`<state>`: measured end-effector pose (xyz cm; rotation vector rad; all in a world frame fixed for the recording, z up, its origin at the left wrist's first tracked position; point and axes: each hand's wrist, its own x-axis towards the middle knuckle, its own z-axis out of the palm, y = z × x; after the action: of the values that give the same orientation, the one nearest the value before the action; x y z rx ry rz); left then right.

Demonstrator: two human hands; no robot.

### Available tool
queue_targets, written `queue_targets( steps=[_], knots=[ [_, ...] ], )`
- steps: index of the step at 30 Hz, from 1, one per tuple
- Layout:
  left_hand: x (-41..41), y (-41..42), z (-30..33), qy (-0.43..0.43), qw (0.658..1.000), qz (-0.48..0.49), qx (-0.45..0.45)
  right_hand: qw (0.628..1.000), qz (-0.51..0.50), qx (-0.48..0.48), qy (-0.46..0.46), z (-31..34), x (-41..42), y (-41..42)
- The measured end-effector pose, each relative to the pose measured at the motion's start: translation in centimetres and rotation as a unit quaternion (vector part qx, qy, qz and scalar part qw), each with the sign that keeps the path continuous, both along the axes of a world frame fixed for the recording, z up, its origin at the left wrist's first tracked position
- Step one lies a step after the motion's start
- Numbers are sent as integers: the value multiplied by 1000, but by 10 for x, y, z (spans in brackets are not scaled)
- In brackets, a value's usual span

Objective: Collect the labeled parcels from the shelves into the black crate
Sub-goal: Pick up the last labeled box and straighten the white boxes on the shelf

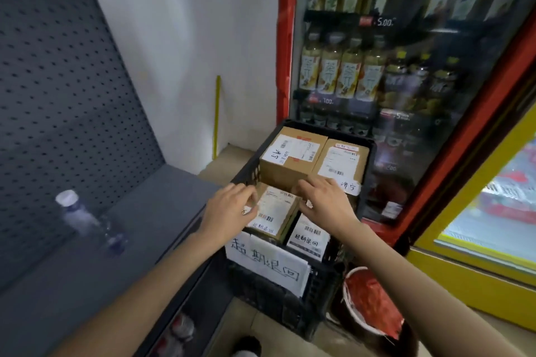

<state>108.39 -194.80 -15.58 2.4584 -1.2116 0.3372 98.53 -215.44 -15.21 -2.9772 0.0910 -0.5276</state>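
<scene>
Both forearms reach from the bottom edge toward the black crate [290, 307] on the floor beside a red-framed drinks fridge [406, 81]. Left hand [229, 209] and right hand [324, 200] flank a small labeled parcel [274, 213] lying in the crate's near half; their fingers curl at its edges, though whether they grasp it I cannot tell. Two larger cardboard parcels [293, 153] sit behind, a fourth at front right. A water bottle [77, 214] stands on the grey shelf [87, 269].
</scene>
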Motion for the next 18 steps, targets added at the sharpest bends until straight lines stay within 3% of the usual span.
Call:
queue_targets(
  steps=[3,8,14,18],
  knots=[
    [-19,41,12,-6,997,71,-15,999,47,-17,-2,19,-2,17],
    [-60,122,26,-91,985,140,31,990,134,-21,-34,35,6,78],
    [-121,230,32,-23,963,268,15,956,290,-16,-37,41,9,182],
    [-174,307,33,-26,941,336,24,926,377,-16,-23,40,-6,266]
  ],
)
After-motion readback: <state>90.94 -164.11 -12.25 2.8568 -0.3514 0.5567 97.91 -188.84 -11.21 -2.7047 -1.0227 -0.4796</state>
